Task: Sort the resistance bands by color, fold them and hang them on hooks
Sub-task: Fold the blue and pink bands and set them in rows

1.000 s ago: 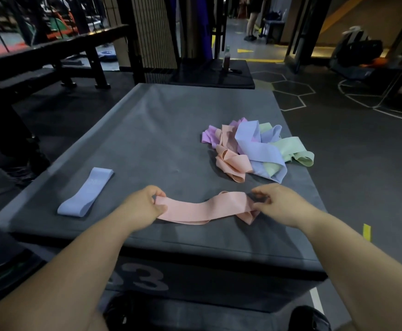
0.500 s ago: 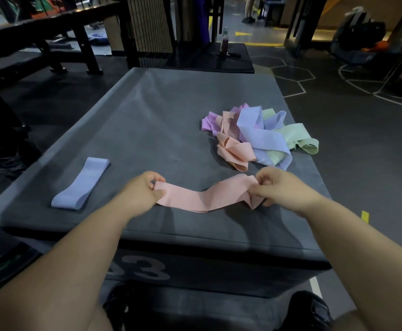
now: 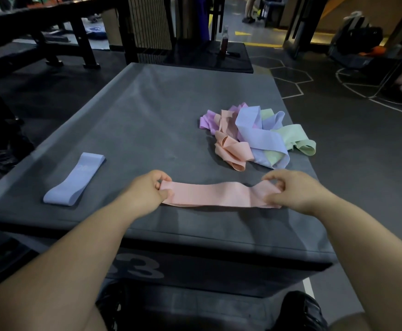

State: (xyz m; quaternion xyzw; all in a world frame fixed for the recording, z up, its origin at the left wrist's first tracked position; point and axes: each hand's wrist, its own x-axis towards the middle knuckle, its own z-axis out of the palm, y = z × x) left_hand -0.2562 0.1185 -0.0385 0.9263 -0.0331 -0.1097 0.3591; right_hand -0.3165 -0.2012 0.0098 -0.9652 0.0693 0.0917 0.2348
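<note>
Two hands are holding one pink band [image 3: 214,195] stretched flat across the lower middle of the frame, near the front edge of the worktop [image 3: 147,111]. The left hand [image 3: 145,193] is pinching the band's left end, its fingers [image 3: 158,175] curling over the top edge and the thumb pressing from the near side. The right hand [image 3: 295,192] is gripping the right end, where the fabric is bunching into a twist. How many layers it is catching is hard to tell, since the hand is covering that end.

A blue band [image 3: 75,180], already folded flat, is lying at the left of the frame, well apart from both hands. The unsorted pile [image 3: 254,137] of purple, pink, blue and green bands is sitting right of centre, just beyond the right hand and not touching it.

The person is probably flattening the pink band ahead of folding it. The twist at the right end is the main worry: folded in, it would be making a lumpy bundle that springs open. Elastic under tension could also be slipping from either pinch and snapping towards the other hand. With the band lying so close to the front edge, a released end could be sliding off the worktop.
</note>
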